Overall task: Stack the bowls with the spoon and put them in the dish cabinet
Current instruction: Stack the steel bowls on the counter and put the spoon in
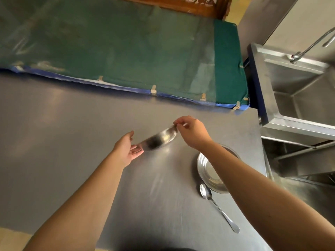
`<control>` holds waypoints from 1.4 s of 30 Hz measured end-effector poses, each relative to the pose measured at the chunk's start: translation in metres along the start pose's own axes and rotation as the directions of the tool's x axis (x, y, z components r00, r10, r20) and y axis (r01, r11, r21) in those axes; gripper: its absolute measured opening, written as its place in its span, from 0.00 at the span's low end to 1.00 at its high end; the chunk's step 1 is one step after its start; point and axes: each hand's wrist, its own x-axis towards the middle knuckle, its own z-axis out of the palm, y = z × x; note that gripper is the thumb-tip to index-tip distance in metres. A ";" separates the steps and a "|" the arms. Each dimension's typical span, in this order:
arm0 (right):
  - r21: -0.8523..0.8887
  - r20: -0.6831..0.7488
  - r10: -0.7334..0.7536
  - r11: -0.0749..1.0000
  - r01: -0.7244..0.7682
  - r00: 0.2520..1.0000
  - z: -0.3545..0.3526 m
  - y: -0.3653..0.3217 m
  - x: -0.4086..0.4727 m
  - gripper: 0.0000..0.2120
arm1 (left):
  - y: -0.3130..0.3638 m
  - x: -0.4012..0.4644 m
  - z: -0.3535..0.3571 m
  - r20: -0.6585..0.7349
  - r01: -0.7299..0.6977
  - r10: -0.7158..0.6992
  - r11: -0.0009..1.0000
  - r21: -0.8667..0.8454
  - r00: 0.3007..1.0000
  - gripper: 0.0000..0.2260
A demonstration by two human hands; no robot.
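Both hands are up over the steel table (72, 142), and between them hangs a small steel bowl (159, 138), blurred and tilted. The right hand (192, 133) pinches its far rim between thumb and fingertips; the left hand (126, 149) is loosely spread, palm up, fingertips at the near rim. Under the right forearm sits a second, larger steel bowl (208, 171), and just nearer than that bowl lies the spoon (217, 207), flat on the table.
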 end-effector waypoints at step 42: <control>0.236 -0.203 0.594 0.801 -0.550 0.779 -0.087 0.215 -0.155 0.20 | -0.149 -0.063 0.169 0.359 -0.370 0.136 0.564 0.738 0.923 0.16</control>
